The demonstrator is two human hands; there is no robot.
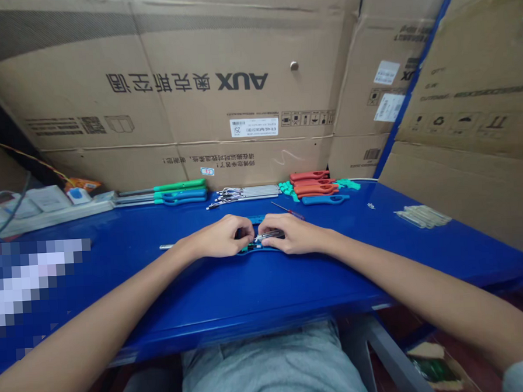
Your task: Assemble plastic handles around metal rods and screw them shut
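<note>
My left hand point(222, 236) and my right hand point(292, 232) meet at the middle of the blue table point(266, 289), with fingers curled around a small metal tool point(268, 236). A teal-and-blue plastic handle point(255, 249) shows beneath my fingers, and much of it is hidden. A thin silver rod point(166, 246) sticks out to the left past my left wrist. Just beyond my right hand lies a small red-handled screwdriver point(287, 211). Farther back stand rows of green-handled tools point(180, 192), metal-jawed tools point(244, 192) and orange-red-handled tools point(311, 184).
A blue-handled tool point(325, 199) and teal parts point(290, 188) lie by the orange-red tools. A bundle of pale metal pieces point(423, 216) sits at the right. Large cardboard boxes point(173, 113) wall the table's back, and a white power strip point(47, 216) lies at the left.
</note>
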